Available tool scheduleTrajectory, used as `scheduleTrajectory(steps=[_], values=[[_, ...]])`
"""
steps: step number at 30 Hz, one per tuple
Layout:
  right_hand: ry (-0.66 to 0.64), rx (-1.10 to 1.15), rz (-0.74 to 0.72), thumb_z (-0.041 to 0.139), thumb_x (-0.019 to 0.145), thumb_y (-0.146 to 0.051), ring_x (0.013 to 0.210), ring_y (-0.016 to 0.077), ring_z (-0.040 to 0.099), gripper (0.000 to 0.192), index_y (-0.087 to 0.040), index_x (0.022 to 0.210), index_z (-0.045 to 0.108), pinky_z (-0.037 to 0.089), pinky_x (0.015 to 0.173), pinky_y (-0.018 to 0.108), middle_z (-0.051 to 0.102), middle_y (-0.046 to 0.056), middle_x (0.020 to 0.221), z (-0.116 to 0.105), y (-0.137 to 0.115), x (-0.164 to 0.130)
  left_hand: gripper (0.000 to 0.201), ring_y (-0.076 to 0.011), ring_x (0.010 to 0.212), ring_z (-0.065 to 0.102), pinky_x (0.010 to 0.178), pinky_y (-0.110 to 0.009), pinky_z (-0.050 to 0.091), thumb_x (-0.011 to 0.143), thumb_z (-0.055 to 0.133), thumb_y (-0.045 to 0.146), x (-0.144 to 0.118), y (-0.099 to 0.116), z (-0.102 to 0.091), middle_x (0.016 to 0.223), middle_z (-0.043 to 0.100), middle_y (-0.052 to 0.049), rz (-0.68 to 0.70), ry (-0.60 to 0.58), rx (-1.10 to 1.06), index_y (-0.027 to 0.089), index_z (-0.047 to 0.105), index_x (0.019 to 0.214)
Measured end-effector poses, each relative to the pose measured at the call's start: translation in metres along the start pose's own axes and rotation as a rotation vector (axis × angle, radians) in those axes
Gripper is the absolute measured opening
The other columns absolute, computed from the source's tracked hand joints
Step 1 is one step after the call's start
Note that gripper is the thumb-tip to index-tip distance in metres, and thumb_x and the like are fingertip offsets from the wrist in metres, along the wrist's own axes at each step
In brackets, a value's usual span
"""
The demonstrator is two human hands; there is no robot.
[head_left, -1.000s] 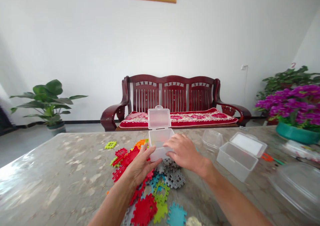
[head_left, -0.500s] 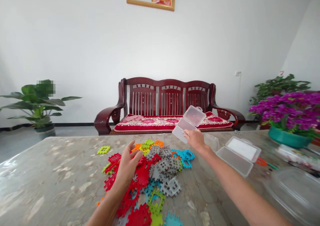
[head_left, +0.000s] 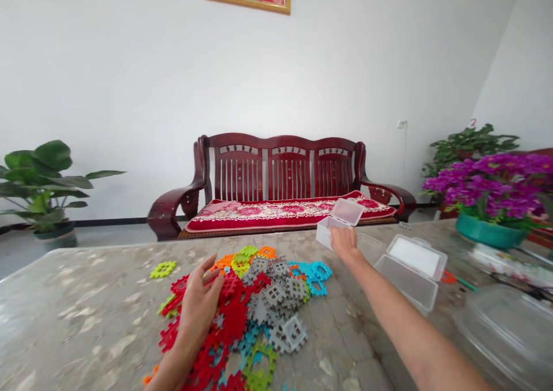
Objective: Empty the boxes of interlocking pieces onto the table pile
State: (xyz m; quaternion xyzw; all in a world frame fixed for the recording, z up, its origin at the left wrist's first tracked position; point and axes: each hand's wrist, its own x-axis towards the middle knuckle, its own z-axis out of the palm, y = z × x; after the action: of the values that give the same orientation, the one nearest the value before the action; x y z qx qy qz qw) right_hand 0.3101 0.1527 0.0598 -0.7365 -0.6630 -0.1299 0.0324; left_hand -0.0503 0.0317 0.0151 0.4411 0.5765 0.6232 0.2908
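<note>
My right hand [head_left: 344,242] grips the near side of a small clear plastic box [head_left: 325,232] at the table's far edge. Its hinged lid [head_left: 347,212] is raised. Over the left part of a heap of interlocking plastic tiles, my left hand [head_left: 199,290] hovers or rests with its fingers apart, holding nothing; whether it touches them I cannot tell. Red tiles [head_left: 233,316] lie beside that hand. Grey tiles [head_left: 276,293] cover the heap's middle, with blue tiles [head_left: 317,273] to the right and green tiles [head_left: 260,361] in front.
An opened clear box [head_left: 406,278] lies on the table [head_left: 99,304] at right. Beyond it are a larger clear plastic lid or tub [head_left: 510,327] and a teal pot [head_left: 490,230] of purple flowers. One lime tile [head_left: 163,269] sits apart at left. A wooden bench [head_left: 287,166] stands behind.
The small box in my right hand has come down from a raised, tilted position to the table's far edge, more upright. My left hand stays over the tiles. The view has shifted slightly right.
</note>
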Motion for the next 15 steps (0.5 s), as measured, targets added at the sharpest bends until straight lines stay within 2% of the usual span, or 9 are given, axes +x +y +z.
scheduleTrajectory(steps=[8, 13, 15], values=[[-0.027, -0.016, 0.095, 0.042, 0.092, -0.015, 0.102, 0.027, 0.066, 0.031, -0.012, 0.11, 0.068, 0.036, 0.091, 0.04, 0.072, 0.018, 0.107, 0.002, 0.021, 0.01, 0.068, -0.0311, 0.118, 0.06, 0.097, -0.044, 0.051, 0.062, 0.068, 0.044, -0.001, 0.001, -0.001, 0.129, 0.06, -0.014, -0.039, -0.039, 0.002, 0.018, 0.058, 0.125], [0.06, -0.009, 0.106, 0.046, 0.092, -0.022, 0.119, 0.0274, 0.054, 0.034, -0.014, 0.121, 0.061, 0.038, 0.092, 0.037, 0.063, 0.018, 0.126, -0.013, 0.017, -0.012, 0.066, -0.0302, 0.116, 0.062, 0.095, -0.044, 0.053, 0.063, 0.066, 0.043, -0.001, 0.006, -0.002, 0.124, 0.063, -0.013, -0.034, -0.025, 0.021, 0.018, 0.059, 0.124], [0.079, -0.009, 0.113, 0.049, 0.09, -0.026, 0.12, 0.0286, 0.053, 0.037, -0.014, 0.123, 0.059, 0.039, 0.092, 0.037, 0.061, 0.019, 0.128, -0.02, 0.017, -0.027, 0.068, -0.0291, 0.109, 0.065, 0.092, -0.044, 0.054, 0.064, 0.065, 0.043, -0.002, 0.007, -0.002, 0.121, 0.065, -0.013, -0.049, -0.016, 0.022, 0.018, 0.058, 0.127]])
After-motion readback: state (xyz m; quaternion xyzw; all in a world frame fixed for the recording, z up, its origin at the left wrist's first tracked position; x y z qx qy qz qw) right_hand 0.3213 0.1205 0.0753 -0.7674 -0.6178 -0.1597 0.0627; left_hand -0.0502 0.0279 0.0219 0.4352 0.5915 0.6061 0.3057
